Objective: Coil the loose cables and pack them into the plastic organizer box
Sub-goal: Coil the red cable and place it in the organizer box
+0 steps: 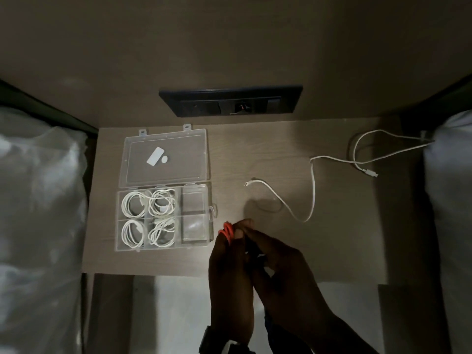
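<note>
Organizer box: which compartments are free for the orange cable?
The organizer box has two bare compartments in its right column, beside the hands. The four left ones are crowded with white coils.

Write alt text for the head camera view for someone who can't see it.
Two bare hands, left hand and right hand, pinch a coiled orange cable beside an open clear plastic organizer box holding four coiled white cables; a loose white cable lies on the wooden table.
</note>
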Demonstrator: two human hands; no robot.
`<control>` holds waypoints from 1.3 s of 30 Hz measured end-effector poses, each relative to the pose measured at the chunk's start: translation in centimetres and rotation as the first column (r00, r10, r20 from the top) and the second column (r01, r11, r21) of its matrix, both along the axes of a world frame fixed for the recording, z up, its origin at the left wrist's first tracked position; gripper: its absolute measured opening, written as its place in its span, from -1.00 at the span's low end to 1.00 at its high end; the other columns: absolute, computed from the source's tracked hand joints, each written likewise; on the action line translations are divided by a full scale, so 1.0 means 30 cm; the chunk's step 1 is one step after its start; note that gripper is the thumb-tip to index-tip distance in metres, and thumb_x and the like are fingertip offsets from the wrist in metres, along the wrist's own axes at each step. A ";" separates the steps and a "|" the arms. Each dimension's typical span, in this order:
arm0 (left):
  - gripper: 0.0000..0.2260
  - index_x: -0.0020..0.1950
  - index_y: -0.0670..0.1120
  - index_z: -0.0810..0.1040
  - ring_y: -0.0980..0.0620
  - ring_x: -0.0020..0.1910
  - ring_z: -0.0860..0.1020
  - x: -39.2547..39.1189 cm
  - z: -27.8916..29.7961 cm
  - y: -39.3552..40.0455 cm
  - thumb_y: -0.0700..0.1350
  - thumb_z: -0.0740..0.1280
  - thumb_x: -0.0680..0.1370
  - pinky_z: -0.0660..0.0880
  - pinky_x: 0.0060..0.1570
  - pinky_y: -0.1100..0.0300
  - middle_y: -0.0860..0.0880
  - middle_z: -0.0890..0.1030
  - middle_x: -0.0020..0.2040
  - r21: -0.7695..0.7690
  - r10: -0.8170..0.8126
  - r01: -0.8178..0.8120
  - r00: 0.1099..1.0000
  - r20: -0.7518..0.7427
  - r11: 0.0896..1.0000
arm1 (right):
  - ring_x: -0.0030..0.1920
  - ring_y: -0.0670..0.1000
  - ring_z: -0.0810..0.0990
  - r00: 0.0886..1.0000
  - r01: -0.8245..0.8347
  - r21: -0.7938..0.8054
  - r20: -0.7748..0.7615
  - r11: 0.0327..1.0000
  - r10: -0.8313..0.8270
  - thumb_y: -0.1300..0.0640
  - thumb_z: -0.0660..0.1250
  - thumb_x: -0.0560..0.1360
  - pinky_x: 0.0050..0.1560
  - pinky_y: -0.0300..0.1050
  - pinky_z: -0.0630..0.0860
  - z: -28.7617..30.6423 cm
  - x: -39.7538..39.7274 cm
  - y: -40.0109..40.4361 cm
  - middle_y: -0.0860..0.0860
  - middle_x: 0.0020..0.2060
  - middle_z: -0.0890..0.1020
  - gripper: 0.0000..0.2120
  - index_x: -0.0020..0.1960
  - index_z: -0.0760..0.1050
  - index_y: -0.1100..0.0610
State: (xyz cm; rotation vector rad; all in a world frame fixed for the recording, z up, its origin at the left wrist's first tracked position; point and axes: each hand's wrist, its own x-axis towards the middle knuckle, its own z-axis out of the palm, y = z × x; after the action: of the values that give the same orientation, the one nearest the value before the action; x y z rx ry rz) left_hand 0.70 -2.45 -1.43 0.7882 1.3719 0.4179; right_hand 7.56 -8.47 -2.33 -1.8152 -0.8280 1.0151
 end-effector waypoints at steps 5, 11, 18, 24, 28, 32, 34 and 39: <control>-0.63 -0.25 0.04 0.76 0.08 -0.04 0.69 -0.054 0.000 0.007 -0.01 0.20 0.58 0.52 0.16 0.12 0.06 0.77 -0.16 -0.254 0.105 -0.088 0.993 0.053 0.963 | -0.19 -0.22 0.65 0.990 -0.142 -0.115 -0.010 0.983 0.141 -0.01 0.28 0.59 -0.15 -0.25 0.61 -0.040 -0.004 0.012 -0.27 -0.24 0.64 -0.89 0.07 0.54 -0.17; -0.63 0.33 -0.17 0.51 -0.21 0.27 0.55 -0.107 -0.035 0.011 0.02 0.24 0.62 0.46 0.32 -0.07 -0.25 0.58 0.29 -0.250 -0.147 0.127 0.987 -0.063 0.960 | -0.26 -0.18 0.65 0.987 -0.157 -0.227 -0.002 0.961 0.161 0.18 0.36 0.52 -0.14 -0.22 0.59 -0.119 -0.036 0.016 -0.17 -0.32 0.65 -0.89 -0.11 0.63 0.01; -0.71 0.34 -0.21 0.47 -0.07 0.07 0.60 -0.171 -0.062 0.042 -0.17 0.20 0.64 0.55 0.09 0.19 -0.20 0.61 0.20 -0.224 -0.243 0.214 0.964 -0.110 0.951 | -0.18 -0.07 0.71 0.996 -0.007 -0.204 -0.092 0.979 -0.013 0.21 0.40 0.51 -0.05 0.01 0.66 -0.152 -0.044 0.074 -0.02 -0.16 0.74 -0.87 0.01 0.68 0.08; -0.64 0.24 -0.48 0.46 -0.36 0.21 0.52 -0.240 -0.013 0.120 -0.22 0.05 0.69 0.42 0.26 -0.05 -0.35 0.56 0.09 -0.177 -0.101 0.080 0.988 -0.113 0.981 | -0.24 -0.26 0.65 0.993 -0.116 -0.057 -0.015 0.992 0.115 0.14 0.42 0.48 -0.16 -0.36 0.56 -0.132 -0.149 0.123 -0.22 -0.22 0.67 -0.82 0.08 0.65 0.04; -0.68 0.18 -0.28 0.57 -0.21 0.15 0.61 -0.234 -0.008 0.136 -0.09 0.15 0.67 0.49 0.27 -0.16 -0.30 0.65 0.12 -0.068 -0.134 0.126 0.983 -0.126 0.990 | -0.23 -0.34 0.62 0.987 -0.124 -0.018 0.097 0.992 0.125 0.20 0.44 0.48 -0.20 -0.51 0.46 -0.139 -0.189 0.141 -0.29 -0.24 0.63 -0.81 0.08 0.64 0.03; -0.74 0.17 -0.24 0.58 -0.23 0.11 0.61 -0.236 -0.057 0.144 -0.12 0.19 0.66 0.52 0.19 -0.01 -0.28 0.66 0.08 -0.009 -0.198 0.199 0.969 -0.151 0.980 | -0.26 -0.24 0.67 0.995 -0.081 -0.003 0.064 0.997 0.081 0.29 0.42 0.48 -0.23 -0.38 0.56 -0.170 -0.164 0.160 -0.25 -0.29 0.65 -0.74 0.05 0.62 -0.04; -0.78 0.19 -0.23 0.58 -0.24 0.11 0.59 -0.235 -0.065 0.150 -0.19 0.20 0.65 0.52 0.19 0.09 -0.27 0.65 0.10 0.098 -0.210 0.230 0.961 -0.179 0.968 | -0.23 -0.09 0.71 1.000 -0.016 -0.013 -0.019 1.000 0.016 0.32 0.42 0.46 -0.20 -0.11 0.64 -0.184 -0.151 0.184 -0.11 -0.22 0.72 -0.63 0.02 0.61 -0.16; -0.67 0.31 0.21 0.53 0.40 0.28 0.46 -0.283 -0.015 0.187 -0.10 0.21 0.62 0.38 0.31 0.41 0.42 0.57 0.21 0.420 -0.286 0.407 0.902 -0.323 0.811 | -0.14 -0.16 0.70 0.984 0.173 -0.024 0.046 0.985 -0.172 0.20 0.50 0.40 -0.05 -0.03 0.66 -0.222 -0.068 0.259 -0.10 -0.12 0.74 -0.71 0.05 0.65 -0.11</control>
State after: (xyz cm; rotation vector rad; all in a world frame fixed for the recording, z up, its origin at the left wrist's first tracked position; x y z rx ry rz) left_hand -7.78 3.14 -1.87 1.5262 1.3232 0.3793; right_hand 5.52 -0.70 -8.99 -1.9031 -0.6723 0.8821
